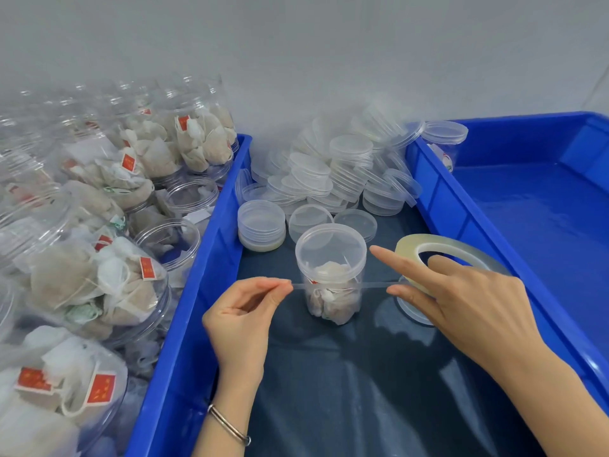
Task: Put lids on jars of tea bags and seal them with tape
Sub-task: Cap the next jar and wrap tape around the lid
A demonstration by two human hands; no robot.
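Your left hand [244, 311] pinches the tape end; your right hand [461, 291] grips the tape roll [451, 252] — strip stretched before the lidded jar [331, 275]; sealing not yet done — many open jars [99, 225] wait.

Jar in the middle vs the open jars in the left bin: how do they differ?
The middle jar has a lid on; the nearest left-bin jars show open mouths. The middle jar stands upright alone on the dark sheet; the left-bin jars are crowded together, several tipped. A tape strip stretches across the middle jar; none shows on the others. Both are clear plastic holding tea bags.
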